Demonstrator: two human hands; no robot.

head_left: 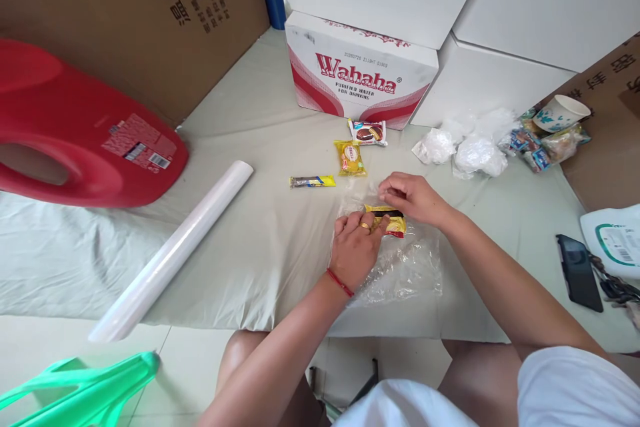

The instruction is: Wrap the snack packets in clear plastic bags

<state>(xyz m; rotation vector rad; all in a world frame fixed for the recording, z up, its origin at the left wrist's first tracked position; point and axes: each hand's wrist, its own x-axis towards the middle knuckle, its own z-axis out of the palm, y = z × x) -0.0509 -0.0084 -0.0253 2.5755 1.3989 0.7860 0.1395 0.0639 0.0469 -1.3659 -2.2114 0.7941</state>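
A sheet of clear plastic film (415,267) lies crinkled on the cloth. On it rests a yellow snack packet (397,227) with a thin black stick-shaped pack (387,213) across its top. My left hand (355,247) has its thumb and fingers closed over the near left part of the packet and partly hides it. Just beyond the packet, the fingers of my right hand (407,197) pinch the film's far edge. Farther back lie a yellow-and-black stick packet (313,181), a yellow cake packet (350,159) and a chocolate snack packet (369,133).
A roll of film (175,247) lies left, beside a red jug (90,133). Behind stand a Wahaha water carton (360,73) and white boxes. Crumpled film bundles (477,147), a paper cup (561,113) and a phone (579,272) are at right. A green plastic object (95,387) stands low left.
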